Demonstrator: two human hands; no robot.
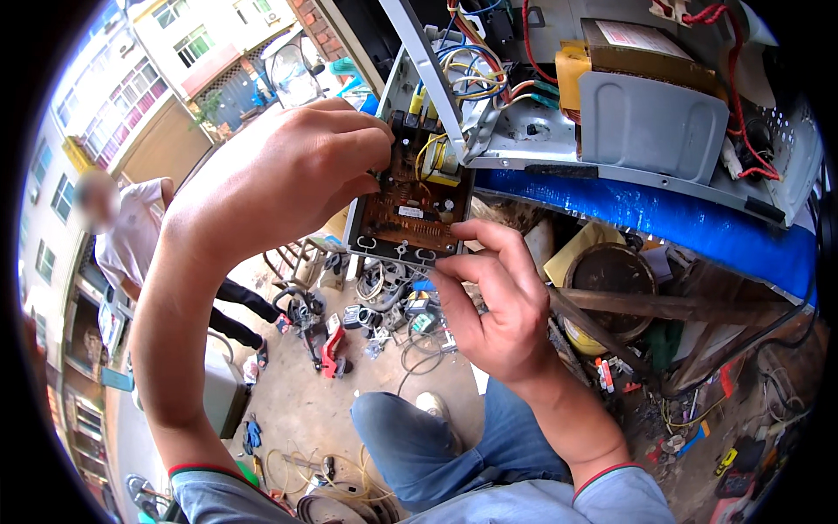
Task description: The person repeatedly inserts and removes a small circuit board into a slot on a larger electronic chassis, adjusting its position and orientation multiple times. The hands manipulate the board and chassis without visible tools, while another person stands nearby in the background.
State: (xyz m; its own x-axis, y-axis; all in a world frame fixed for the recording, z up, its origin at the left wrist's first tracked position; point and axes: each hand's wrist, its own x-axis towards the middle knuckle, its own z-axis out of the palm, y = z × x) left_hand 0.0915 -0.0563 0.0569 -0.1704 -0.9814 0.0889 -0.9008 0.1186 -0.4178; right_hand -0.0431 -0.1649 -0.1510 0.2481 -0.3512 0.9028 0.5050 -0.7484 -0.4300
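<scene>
The board point(428, 225) sits in its tray point(394, 251), below the wires point(476, 74) and beside the case point(655, 127). The right hand point(502, 288) seems to pinch the tray's lower right corner; the left hand point(327, 153) curls at the upper left edge, its grip hidden, so I cannot tell. Hard pulling could strain wires; slack fingers could drop the tray.

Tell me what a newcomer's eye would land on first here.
Probably the brown circuit board at upper centre, with the left hand at its upper left and the right hand at its lower right corner. Next might come the bright blue sheet at upper right, then the red object on the littered floor below.
</scene>
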